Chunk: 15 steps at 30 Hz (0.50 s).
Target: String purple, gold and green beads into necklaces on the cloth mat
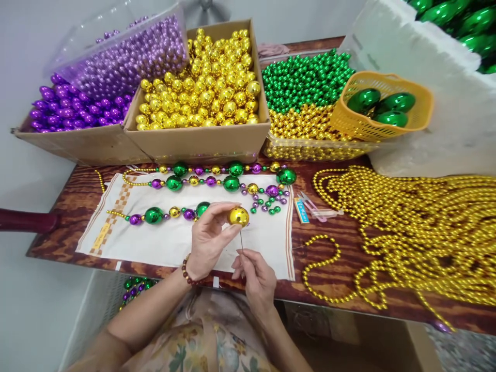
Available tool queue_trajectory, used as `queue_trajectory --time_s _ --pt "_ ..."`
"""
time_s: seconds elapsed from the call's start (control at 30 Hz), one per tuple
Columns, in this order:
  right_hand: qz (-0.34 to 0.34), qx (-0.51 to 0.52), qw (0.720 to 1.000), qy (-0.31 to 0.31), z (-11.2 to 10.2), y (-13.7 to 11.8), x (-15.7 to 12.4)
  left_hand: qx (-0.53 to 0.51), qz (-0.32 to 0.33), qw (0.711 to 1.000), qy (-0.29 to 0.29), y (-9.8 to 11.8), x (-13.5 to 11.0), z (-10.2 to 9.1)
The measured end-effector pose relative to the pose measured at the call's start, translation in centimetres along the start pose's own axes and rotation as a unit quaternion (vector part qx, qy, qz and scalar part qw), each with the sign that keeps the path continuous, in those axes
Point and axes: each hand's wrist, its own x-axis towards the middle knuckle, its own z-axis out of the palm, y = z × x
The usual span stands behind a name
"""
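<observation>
lettering on blue box illegible; left hand pinches gold bead, right hand pinches needle, axis beadward, by cloth's near edge.

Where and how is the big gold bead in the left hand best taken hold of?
Probably by a pinch on opposite curved sides, coming from the left, as the left hand does. The gold bead is smooth and round, so opposed pressure should steady it, and this leaves its lower edge in view open to the thin needle in the right hand.
</observation>
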Motion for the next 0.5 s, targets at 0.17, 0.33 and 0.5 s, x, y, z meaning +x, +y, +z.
queue_trajectory --time_s 0.17,0.33,0.5 --pt "-0.045 -0.009 0.999 0.008 0.04 0.15 -0.52 -0.008 -0.004 1.000 0.008 0.15 0.19 0.19" --pt "-0.109 -0.042 0.993 -0.001 -0.19 0.01 -0.59 -0.057 -0.068 0.996 0.001 0.11 0.66 -0.39" --pt "-0.117 -0.048 0.992 -0.006 -0.06 -0.26 -0.25 -0.083 -0.088 0.993 -0.004 0.58 0.99 -0.71"
